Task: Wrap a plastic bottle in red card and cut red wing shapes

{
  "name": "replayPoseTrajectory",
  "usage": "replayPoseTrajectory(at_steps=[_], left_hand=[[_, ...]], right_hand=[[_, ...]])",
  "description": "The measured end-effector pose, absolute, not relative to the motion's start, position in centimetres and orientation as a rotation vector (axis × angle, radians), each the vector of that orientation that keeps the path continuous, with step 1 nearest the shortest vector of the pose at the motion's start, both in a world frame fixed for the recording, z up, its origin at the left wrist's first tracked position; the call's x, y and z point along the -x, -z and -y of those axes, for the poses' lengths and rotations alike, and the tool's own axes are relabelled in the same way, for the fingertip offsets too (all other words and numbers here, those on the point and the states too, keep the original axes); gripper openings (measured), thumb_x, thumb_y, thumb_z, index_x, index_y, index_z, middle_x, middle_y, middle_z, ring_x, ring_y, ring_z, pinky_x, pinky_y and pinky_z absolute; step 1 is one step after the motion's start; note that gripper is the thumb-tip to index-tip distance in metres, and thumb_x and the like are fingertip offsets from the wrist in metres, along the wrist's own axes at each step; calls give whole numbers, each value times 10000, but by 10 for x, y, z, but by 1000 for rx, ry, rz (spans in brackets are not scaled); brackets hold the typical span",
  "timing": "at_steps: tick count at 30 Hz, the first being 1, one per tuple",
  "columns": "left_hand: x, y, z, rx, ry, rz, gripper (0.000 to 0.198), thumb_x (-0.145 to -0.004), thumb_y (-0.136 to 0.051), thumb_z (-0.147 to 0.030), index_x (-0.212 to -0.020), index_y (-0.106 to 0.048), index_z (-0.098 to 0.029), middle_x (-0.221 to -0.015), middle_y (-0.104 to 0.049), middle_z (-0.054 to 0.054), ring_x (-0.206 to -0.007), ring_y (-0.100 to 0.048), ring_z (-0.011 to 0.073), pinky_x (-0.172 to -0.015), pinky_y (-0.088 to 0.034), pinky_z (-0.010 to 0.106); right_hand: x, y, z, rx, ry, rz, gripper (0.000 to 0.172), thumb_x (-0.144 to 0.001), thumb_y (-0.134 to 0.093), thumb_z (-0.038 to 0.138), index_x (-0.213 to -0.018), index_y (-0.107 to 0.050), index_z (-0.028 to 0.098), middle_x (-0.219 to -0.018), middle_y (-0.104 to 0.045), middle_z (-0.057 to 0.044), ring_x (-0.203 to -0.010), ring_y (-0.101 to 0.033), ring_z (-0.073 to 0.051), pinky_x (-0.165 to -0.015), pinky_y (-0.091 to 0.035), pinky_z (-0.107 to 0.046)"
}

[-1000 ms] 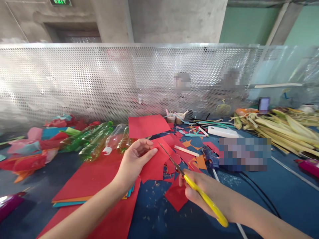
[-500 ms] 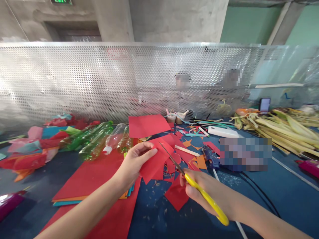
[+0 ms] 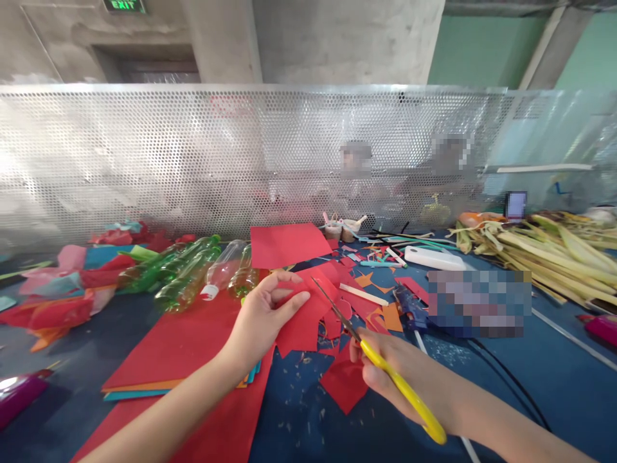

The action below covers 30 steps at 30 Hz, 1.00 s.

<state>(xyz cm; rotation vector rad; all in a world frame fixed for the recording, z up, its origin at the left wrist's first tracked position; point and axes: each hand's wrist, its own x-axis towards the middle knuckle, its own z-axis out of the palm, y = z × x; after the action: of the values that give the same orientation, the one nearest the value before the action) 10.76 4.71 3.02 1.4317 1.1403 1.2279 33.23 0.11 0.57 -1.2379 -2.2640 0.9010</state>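
Observation:
My left hand (image 3: 264, 312) pinches a piece of red paper (image 3: 304, 316) between thumb and fingers, holding it above the table. In my right hand (image 3: 393, 360) is a pair of scissors (image 3: 402, 389) with yellow handles. The blades point up and left, over the right part of the red paper; whether they touch it I cannot tell. Under and around the hands lie red paper scraps (image 3: 346, 379) and orange scraps (image 3: 391, 316). A stack of coloured paper sheets (image 3: 173, 350), red on top, lies beneath my left forearm.
Green plastic bottles (image 3: 187, 280) and crumpled coloured paper (image 3: 72, 283) lie at the left. A blue glue gun (image 3: 409, 308) with a black cable is at the right, near a white case (image 3: 434, 258) and dried husks (image 3: 544, 251). A perforated metal screen (image 3: 193, 154) stands behind the table.
The red paper in my left hand has turned slightly, and its lower corner has shifted. My right hand and the scissors stay almost in place; the whole view has shifted a little.

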Motion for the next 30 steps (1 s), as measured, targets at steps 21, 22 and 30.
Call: replayPoseTrajectory(at_steps=[21, 22, 30], left_hand=[[-107, -31, -47, -1468, -1250, -1162, 295, -687, -757, -421, -822, -571, -237, -651, -731, -14, -590, -678, 178, -547, -518, 252], [-107, -31, -48, -1469, -1254, -1164, 291, -688, -758, -419, -818, -572, -236, -645, -728, -16, -589, -675, 173, -548, -514, 247], [-107, -30, -49, -1439, -1229, -1152, 294, -685, -759, -423, -798, -575, -224, -663, -724, -21, -584, -659, 144, -557, -503, 228]], right_hand=[[-334, -5, 1, 1203, -910, 2240, 627, -824, -200, 813, -743, -379, 217, -667, -442, 7, -549, -383, -133, -526, -263, -291], [-334, -5, 1, 1201, -914, 2235, 627, -821, -204, 816, -735, -371, 218, -661, -435, 9, -545, -372, -131, -523, -258, -290], [-332, -7, 1, 1236, -917, 2225, 615, -821, -220, 816, -707, -325, 221, -625, -380, 34, -515, -314, -110, -500, -219, -283]])
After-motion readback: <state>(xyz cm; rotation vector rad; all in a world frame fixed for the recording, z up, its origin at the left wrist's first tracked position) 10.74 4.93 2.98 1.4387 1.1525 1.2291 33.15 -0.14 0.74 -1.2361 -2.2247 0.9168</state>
